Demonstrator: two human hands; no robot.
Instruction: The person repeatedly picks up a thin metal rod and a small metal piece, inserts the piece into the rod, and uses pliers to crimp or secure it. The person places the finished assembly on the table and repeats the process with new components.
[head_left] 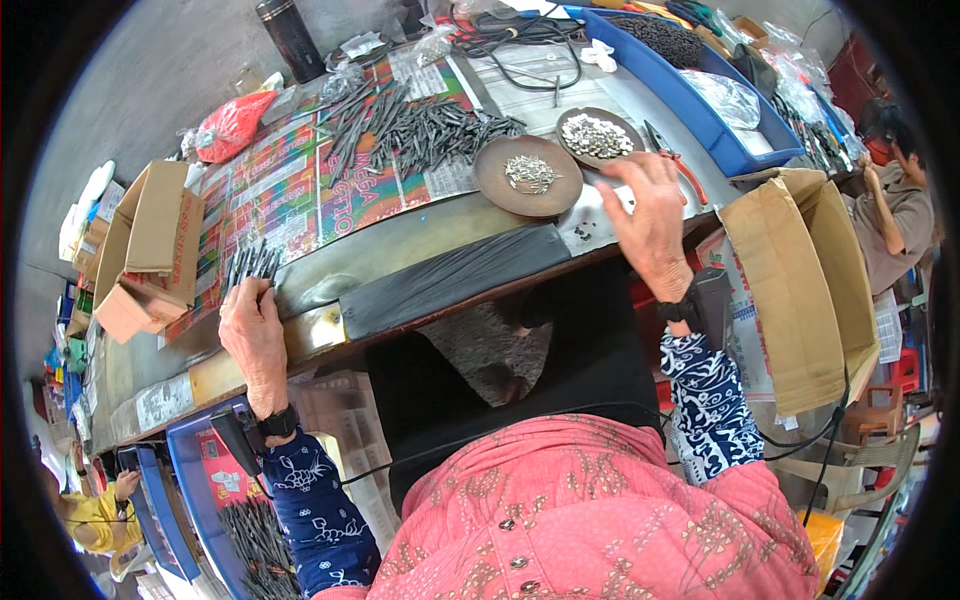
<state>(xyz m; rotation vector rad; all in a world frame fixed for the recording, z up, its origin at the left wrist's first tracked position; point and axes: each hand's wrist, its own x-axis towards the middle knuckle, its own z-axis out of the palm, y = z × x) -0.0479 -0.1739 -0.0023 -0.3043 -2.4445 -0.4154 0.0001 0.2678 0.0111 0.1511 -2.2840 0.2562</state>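
Note:
My left hand [254, 330] is at the table's near left edge, its fingers closed round the near end of a bundle of thin dark rods [254, 262]. My right hand [648, 222] hovers over the table's right part, fingers spread and nothing visible in them. Just beyond its fingertips is a round brown dish [566, 142] of small whitish pieces [597, 136]. A second brown dish [490, 185], left of it, holds small slim silvery pieces [531, 174]. A few tiny dark bits [583, 231] lie left of my right hand. A large heap of dark rods [420, 132] covers the table's far middle.
Red-handled pliers [690, 180] lie right of the dishes. A long blue tray [690, 95] stands behind them. Open cardboard boxes flank me, one left [160, 225] and one right [775, 290]. A red bag [232, 126] and black flask [290, 40] stand far left. Other people sit at both sides.

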